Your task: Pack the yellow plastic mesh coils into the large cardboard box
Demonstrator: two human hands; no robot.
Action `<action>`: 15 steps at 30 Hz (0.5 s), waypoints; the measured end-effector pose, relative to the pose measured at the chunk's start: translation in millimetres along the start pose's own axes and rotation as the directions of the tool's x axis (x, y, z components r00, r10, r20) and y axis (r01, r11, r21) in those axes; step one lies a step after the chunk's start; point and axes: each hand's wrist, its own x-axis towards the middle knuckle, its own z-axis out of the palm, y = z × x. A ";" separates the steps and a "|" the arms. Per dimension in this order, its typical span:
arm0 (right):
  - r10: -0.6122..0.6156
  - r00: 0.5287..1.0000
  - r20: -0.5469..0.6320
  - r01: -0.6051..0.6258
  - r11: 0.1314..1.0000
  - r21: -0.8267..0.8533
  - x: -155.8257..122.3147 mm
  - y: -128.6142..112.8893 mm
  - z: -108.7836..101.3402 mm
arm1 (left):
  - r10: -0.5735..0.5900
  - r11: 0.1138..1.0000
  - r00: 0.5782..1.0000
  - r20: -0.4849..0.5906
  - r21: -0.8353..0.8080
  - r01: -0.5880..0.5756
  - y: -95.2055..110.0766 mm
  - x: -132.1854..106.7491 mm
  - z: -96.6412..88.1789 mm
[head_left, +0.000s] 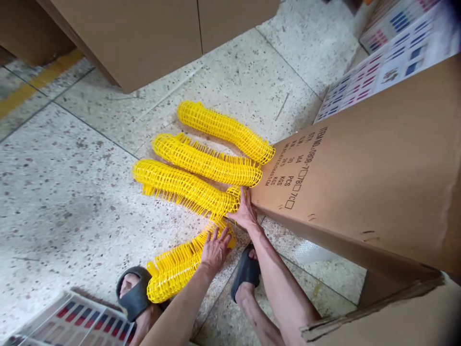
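Bare hands lining up yellow mesh stacks [207, 161] on a speckled floor [72, 192].
Left hand [215, 250] lies flat, fingers spread, on the nearest stack [173, 271] — holding nothing. Right hand [245, 211] presses open-palmed against the near end of the next stack [180, 185], beside a cardboard box [360, 168] at right. Straightening seems in hand — shifting a stack would call for support along its bending length.

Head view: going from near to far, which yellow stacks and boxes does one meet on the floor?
Nearest yellow stack, under the left hand → second yellow stack → third yellow stack → farthest yellow stack → far cardboard box.
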 end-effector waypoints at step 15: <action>-0.125 0.990 -0.063 0.136 0.965 0.226 -4.5 26.6 13.0 | -0.011 0.999 1.000 -0.021 -0.035 0.010 -3.6 -3.8 7.1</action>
